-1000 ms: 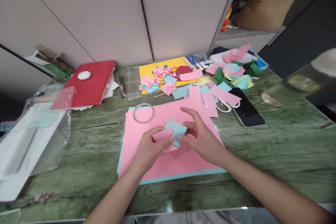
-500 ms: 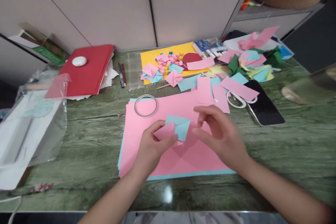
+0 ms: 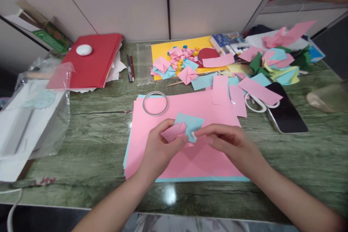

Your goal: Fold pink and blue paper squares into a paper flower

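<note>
Presently, folded paper: pink left, pale-blue right, creased, above pink sheets.
Axis: roughly left-right; blue corner points right.
Left hand: pinching it.
Right hand: index at blue edge; grip unclear.

Left of the pink sheets, a broad bare lane of desk runs back from the front edge, bounded by the plastic bag and ending at the red folder and two pens. Over the sheets, the left hand and right hand meet at the folded paper, blocking the middle; a ring lies at the far left corner. Paper strips, scissors and a phone crowd the far right. Between phone and clear container only a narrow gap remains; nearer, right of the right forearm, the desk lies open. The cabinet walls off the back.
</note>
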`<state>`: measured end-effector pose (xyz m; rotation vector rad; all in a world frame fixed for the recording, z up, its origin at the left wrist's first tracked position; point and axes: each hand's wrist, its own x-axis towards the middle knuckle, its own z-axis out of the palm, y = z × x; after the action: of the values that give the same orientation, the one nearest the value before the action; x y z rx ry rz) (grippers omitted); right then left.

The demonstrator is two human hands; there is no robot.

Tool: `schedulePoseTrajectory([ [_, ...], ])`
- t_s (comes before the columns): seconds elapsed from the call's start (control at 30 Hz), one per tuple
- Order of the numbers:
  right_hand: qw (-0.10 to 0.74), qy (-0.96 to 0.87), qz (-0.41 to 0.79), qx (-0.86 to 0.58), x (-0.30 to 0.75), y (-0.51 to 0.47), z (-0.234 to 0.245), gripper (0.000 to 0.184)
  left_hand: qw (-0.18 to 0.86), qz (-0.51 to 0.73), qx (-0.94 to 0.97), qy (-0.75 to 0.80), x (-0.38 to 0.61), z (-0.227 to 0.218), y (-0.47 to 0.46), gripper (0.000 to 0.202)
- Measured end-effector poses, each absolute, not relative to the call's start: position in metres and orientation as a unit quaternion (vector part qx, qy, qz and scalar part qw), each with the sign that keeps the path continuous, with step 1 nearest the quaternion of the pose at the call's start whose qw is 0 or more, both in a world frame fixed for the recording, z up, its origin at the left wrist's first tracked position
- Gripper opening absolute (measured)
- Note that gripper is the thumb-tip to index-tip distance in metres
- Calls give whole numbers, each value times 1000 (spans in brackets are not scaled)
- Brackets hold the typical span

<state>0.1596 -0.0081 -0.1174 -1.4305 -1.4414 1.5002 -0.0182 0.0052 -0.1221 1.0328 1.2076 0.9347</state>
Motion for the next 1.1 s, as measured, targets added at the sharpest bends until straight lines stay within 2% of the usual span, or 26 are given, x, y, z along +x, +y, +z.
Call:
schedulePoseTrajectory([
  [0.53,323,-571,531,-536,154,-12,-114,22,691,420,359,465,-22,-128,5,16],
  [1.1,265,-706,374,-539,154,-16,-112,35,674,409,360,499,-21,-131,6,19],
])
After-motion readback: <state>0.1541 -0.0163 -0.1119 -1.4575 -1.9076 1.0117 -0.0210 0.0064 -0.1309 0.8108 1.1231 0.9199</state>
